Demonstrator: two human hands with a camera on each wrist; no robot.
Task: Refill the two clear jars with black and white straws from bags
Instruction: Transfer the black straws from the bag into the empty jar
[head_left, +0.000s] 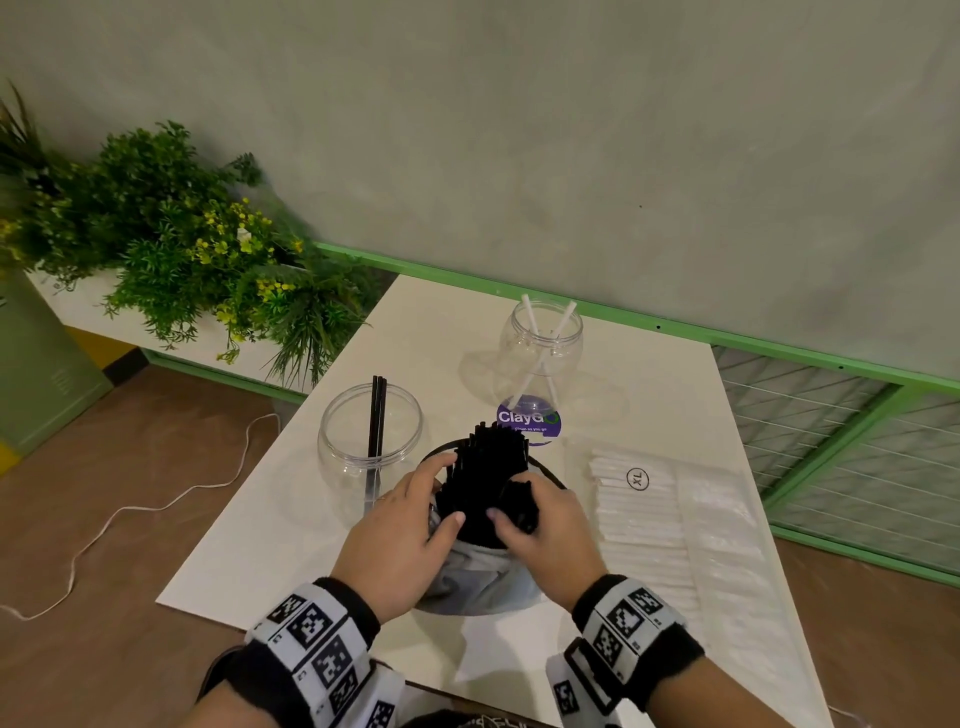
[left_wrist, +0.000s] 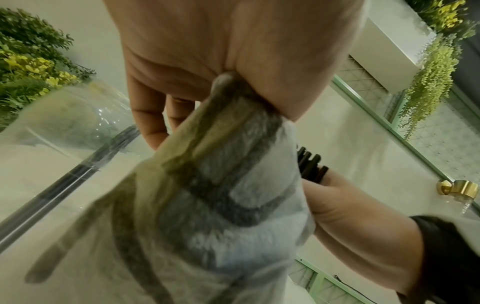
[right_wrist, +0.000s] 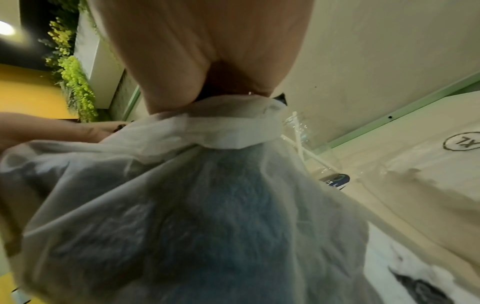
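A translucent plastic bag (head_left: 475, 577) of black straws (head_left: 491, 467) stands upright at the table's middle, the straw tips sticking out of its open top. My left hand (head_left: 449, 491) grips the bag's left side near the top, also seen as bag (left_wrist: 207, 185) under the palm. My right hand (head_left: 511, 501) pinches a small bunch of black straws (left_wrist: 311, 166) on the right side. The left clear jar (head_left: 370, 441) holds a few black straws (head_left: 376, 415). The right clear jar (head_left: 543, 353) holds two white straws (head_left: 545, 348). A flat bag of white straws (head_left: 654, 514) lies to the right.
The white table (head_left: 291, 519) ends close to my wrists and on the left. A purple ClayGo sticker (head_left: 527, 421) lies under the right jar. Green plants (head_left: 182, 234) stand beyond the table's left side, a green rail (head_left: 727, 338) and mesh behind. A white cord (head_left: 156, 504) runs over the floor.
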